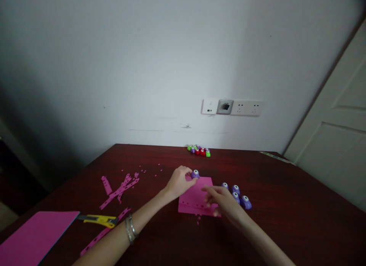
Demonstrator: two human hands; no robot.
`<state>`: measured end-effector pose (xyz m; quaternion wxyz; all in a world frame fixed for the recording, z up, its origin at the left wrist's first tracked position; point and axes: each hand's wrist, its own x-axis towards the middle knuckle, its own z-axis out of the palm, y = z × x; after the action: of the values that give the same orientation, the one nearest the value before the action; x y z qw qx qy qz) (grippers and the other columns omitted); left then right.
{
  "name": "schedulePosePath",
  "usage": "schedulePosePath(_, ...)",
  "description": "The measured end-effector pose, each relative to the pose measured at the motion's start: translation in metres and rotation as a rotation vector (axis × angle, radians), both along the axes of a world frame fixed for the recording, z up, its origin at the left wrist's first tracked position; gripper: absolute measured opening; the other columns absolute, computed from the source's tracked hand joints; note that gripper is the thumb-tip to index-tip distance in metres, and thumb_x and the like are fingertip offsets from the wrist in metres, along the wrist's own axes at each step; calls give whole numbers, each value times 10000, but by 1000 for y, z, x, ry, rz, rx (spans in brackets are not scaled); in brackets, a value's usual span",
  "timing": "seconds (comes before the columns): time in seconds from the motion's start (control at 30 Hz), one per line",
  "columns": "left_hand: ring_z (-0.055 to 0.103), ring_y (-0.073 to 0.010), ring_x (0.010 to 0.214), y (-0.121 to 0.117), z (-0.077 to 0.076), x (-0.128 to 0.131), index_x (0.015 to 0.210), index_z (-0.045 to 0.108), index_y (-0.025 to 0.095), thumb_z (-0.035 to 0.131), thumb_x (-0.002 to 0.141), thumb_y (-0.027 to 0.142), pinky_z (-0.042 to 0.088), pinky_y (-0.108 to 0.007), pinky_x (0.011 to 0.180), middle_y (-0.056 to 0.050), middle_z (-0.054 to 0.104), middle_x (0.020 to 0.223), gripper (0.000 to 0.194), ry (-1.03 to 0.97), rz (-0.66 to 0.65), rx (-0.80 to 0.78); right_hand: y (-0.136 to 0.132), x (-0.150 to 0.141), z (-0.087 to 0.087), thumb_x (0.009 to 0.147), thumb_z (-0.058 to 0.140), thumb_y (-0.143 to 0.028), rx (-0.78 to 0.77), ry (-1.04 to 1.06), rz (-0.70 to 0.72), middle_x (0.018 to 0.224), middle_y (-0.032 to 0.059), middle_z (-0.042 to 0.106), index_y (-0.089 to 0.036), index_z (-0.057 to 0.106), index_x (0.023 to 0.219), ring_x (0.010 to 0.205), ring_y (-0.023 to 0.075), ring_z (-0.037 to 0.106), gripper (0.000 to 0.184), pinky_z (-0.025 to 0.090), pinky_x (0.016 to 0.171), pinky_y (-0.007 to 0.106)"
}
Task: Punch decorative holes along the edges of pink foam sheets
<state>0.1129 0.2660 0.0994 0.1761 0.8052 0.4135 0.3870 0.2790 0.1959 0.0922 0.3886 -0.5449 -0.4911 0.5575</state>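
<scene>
My left hand (179,181) grips a small purple craft punch (195,174) with a white top, fingers and thumb closed around its sides. The punch is at the far edge of a pink sheet of paper (194,191). A row of small punched holes runs along the near part of this sheet. Over the sheet's right side, my right hand (221,199) has its fingers loosely bent and apart, with nothing visible in them. Just beyond that hand, several more purple punches (235,189) stand on the table. Tiny pink cut-outs (198,220) lie at the sheet's near edge.
Punched pink strips (120,191) and scattered bits lie on the dark red table (274,205) to the left. Nearer are a yellow utility knife (100,220) and a pink stack (40,235). Green, red and purple punches (202,153) stand by the wall.
</scene>
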Motion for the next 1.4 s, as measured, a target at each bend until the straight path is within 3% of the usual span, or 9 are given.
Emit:
schedulePosePath(0.27, 535, -162, 744, -21, -3, 11, 763, 636, 164, 582, 763, 280, 432, -293, 710, -37, 618, 757, 128, 162, 6, 107, -2, -8, -1, 762, 596, -378, -24, 305, -108, 816, 72, 626, -137, 612, 832, 690, 130, 600, 251, 452, 380, 143)
schedulePosePath(0.43, 545, -188, 822, -27, -8, 17, 889, 616, 155, 567, 785, 257, 436, -352, 804, -54, 628, 842, 154, 232, 6, 220, -4, -7, -1, 743, 612, -392, 33, 263, -111, 993, 99, 633, -139, 628, 921, 882, 212, 612, 310, 483, 368, 166)
schedulePosePath(0.57, 545, -190, 911, -32, -12, 21, 1015, 569, 152, 482, 825, 190, 431, -374, 859, -65, 619, 946, 213, 254, -45, 221, -2, -3, -6, 718, 632, -405, 83, 225, -154, 1020, 86, 634, -157, 588, 1061, 908, 236, 614, 426, 523, 380, 217)
schedulePosePath(0.7, 532, -188, 931, -41, -13, 24, 1070, 544, 129, 368, 762, 21, 447, -359, 863, -77, 601, 951, 371, 291, -89, 155, 2, 3, -12, 695, 633, -443, 133, 65, -178, 911, 79, 653, -136, 598, 1024, 844, 241, 628, 451, 515, 344, 230)
schedulePosePath(0.83, 515, -208, 918, -48, -14, 26, 1100, 531, 107, 364, 676, -10, 455, -374, 858, -95, 587, 945, 470, 343, -106, 131, 5, 6, -13, 703, 598, -480, 208, -117, -160, 643, 11, 609, -120, 629, 879, 541, 165, 604, 401, 475, 300, 218)
schedulePosePath(0.93, 513, -212, 931, -48, -15, 26, 1078, 550, 100, 361, 666, -11, 438, -383, 889, -103, 591, 967, 466, 343, -129, 115, 5, 7, -11, 721, 568, -486, 219, -168, -167, 610, -7, 594, -122, 629, 846, 417, 119, 546, 389, 466, 298, 220)
schedulePosePath(1.17, 522, -179, 929, -44, -16, 24, 1034, 594, 153, 346, 632, -37, 432, -348, 893, -61, 614, 947, 509, 196, -193, 29, 5, 10, -13, 721, 538, -521, 238, -256, -172, 612, -3, 591, -137, 629, 833, 425, 129, 541, 411, 429, 318, 222)
schedulePosePath(1.3, 546, -156, 840, -39, -12, 23, 1000, 630, 151, 344, 628, -39, 454, -297, 821, -51, 638, 875, 507, 149, -229, 4, 6, 11, -14, 756, 500, -479, 362, -459, -170, 568, 13, 589, -139, 628, 714, 507, 147, 545, 366, 402, 421, 223)
schedulePosePath(1.4, 558, -163, 818, -25, -8, 16, 917, 667, 164, 366, 652, -11, 451, -302, 802, -49, 657, 853, 438, 209, -183, 14, 4, 14, -10, 775, 471, -421, 452, -637, -167, 570, 32, 605, -140, 625, 670, 559, 168, 557, 337, 407, 511, 245)
